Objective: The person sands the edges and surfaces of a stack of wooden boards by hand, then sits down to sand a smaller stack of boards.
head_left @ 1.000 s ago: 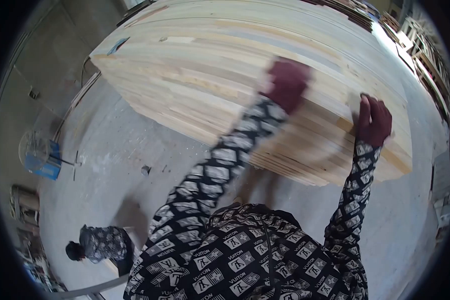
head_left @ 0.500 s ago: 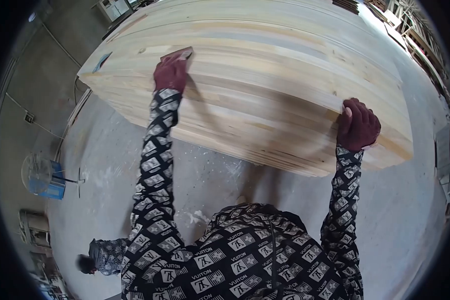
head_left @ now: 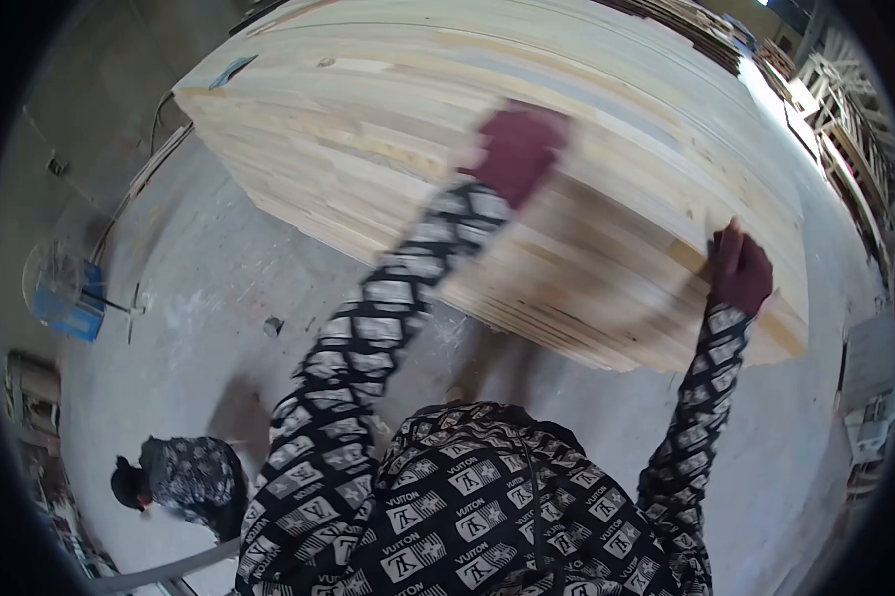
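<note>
Two gloved hands on the board stack (head_left: 368, 129): left hand (head_left: 515, 149) blurred on its top face, fingers' grip not discernible; right hand (head_left: 741, 268) at its near right edge, fingers curled closed over that edge.

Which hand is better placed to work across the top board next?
Left, likely: the left hand is over the middle of the top board, while the right hand sits at its near edge.

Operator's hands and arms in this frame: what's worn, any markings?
The left hand, blurred, and the right hand are both gloved in dark maroon. The left sleeve and right sleeve are long, black with a repeating white monogram print, matching the top. No watch or cables show.
</note>
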